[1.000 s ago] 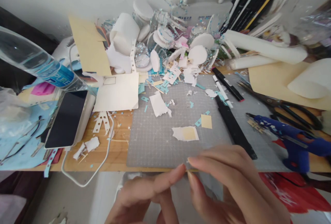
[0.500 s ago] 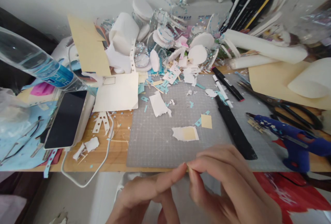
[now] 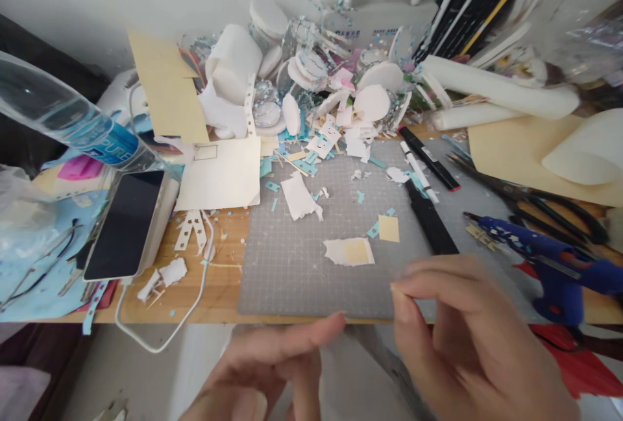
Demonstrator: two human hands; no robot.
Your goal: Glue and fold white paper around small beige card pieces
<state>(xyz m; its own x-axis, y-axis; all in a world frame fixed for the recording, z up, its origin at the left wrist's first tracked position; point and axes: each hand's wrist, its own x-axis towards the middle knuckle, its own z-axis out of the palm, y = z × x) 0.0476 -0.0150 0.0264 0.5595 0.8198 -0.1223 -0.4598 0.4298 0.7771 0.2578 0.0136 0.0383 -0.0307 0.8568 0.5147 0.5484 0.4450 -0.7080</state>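
My left hand (image 3: 272, 369) is at the front edge of the desk, its index finger stretched out and its other fingers loosely bent, with nothing seen in it. To its right, my right hand (image 3: 467, 330) has thumb and index fingertip pinched together over the cutting mat (image 3: 292, 285). Whatever sits in that pinch is too small to make out. Just beyond my hands lies a torn white paper piece (image 3: 333, 252) with a pale yellow rectangle on it. A small yellow paper square (image 3: 389, 229) lies behind that. A black cutter-like tool (image 3: 433, 226) is partly covered by my right hand.
At right are a blue glue gun (image 3: 559, 265), black scissors (image 3: 549, 207) and markers (image 3: 431, 158). White discs and paper scraps (image 3: 324, 135) crowd the back. On the left stand a water bottle (image 3: 107, 139), a phone (image 3: 127, 223) and a white cable (image 3: 195, 311).
My hands were touching at the fingertips and are now apart. My right hand moved right, still pinching; my left index finger shifted slightly left.
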